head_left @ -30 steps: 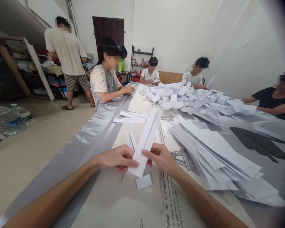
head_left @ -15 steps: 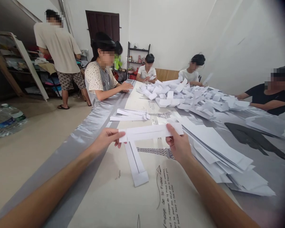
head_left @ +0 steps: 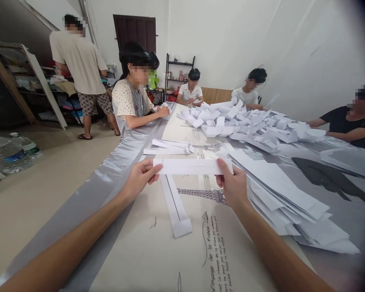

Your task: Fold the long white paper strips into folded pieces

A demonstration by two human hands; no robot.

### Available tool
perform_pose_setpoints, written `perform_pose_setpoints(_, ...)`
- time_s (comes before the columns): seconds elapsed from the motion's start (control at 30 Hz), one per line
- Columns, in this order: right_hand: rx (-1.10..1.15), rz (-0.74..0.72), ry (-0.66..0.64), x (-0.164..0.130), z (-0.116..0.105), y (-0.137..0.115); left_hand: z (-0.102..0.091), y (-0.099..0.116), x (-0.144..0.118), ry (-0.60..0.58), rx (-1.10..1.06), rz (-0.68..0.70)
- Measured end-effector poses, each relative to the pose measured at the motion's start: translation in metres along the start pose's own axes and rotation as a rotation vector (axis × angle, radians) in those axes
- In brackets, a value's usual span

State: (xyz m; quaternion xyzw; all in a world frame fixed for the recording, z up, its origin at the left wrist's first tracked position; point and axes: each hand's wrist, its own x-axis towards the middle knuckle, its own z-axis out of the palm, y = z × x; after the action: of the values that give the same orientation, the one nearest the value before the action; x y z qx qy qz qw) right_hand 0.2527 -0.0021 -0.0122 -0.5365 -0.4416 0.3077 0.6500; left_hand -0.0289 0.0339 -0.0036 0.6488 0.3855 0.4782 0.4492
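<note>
While our left hand (head_left: pixel 139 177) and right hand (head_left: pixel 232 184) pinch the ends of a folded paper strip (head_left: pixel 192 166), we hold it level above another strip (head_left: pixel 174 207) lying on the bench (head_left: pixel 146 259).

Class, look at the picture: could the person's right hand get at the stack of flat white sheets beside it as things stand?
Probably yes: the right hand sits right beside the stack of flat white sheets with nothing between them, though it currently grips one end of the folded paper strip.

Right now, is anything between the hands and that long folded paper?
No. The left hand and right hand each pinch one end of the folded paper strip, held level above the table. Nothing sits between them.
</note>
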Motion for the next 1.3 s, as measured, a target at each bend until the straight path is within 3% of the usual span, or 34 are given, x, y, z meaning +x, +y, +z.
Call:
perform_pose_setpoints(0.4,-0.075,0.002,0.004,-0.003,0.002,0.003,-0.005,-0.001,0.0,0.08,-0.021,0.183)
perform_pose_setpoints(0.73,-0.122,-0.042,-0.014,-0.007,0.005,-0.003,-0.007,-0.011,0.004,0.15,0.005,0.126)
perform_pose_setpoints(1.0,-0.09,-0.058,-0.001,-0.001,0.001,0.002,-0.007,-0.01,0.002,0.079,-0.033,0.022)
perform_pose_setpoints(1.3,-0.105,-0.053,-0.012,-0.002,0.002,0.004,-0.007,-0.006,0.001,0.074,-0.047,0.067)
